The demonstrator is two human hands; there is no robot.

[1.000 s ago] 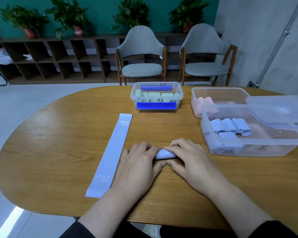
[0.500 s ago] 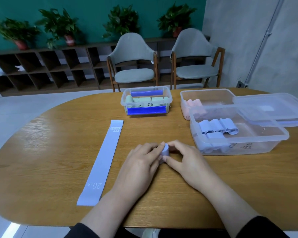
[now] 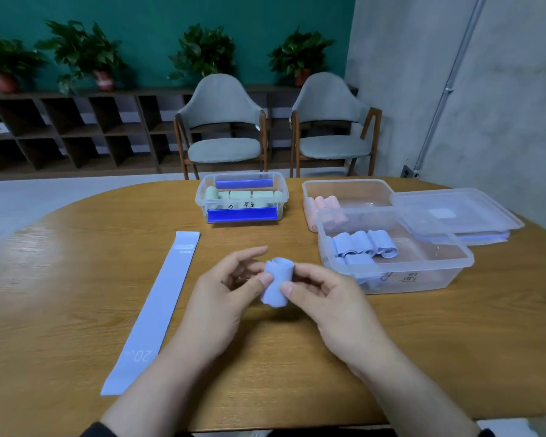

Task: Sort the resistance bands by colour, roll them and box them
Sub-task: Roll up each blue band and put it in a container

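"20" printed on the flat blue band [image 3: 154, 307], handwriting on boxes illegible

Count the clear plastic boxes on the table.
3: the green-roll box far centre, the pink-roll box far right, the blue-roll box nearest right. A separate lid lies beside them.

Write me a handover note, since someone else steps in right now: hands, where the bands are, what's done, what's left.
Hands: left hand and right hand both pinch one rolled blue band, held above the table.
Things: nearest box on the right holds rolled blue bands; the box behind it holds pink rolls; the far middle box holds green rolls. A loose lid lies at the far right.
Done: this band is rolled.
Left: put it in the blue box, then roll and box the flat blue band lying at left.
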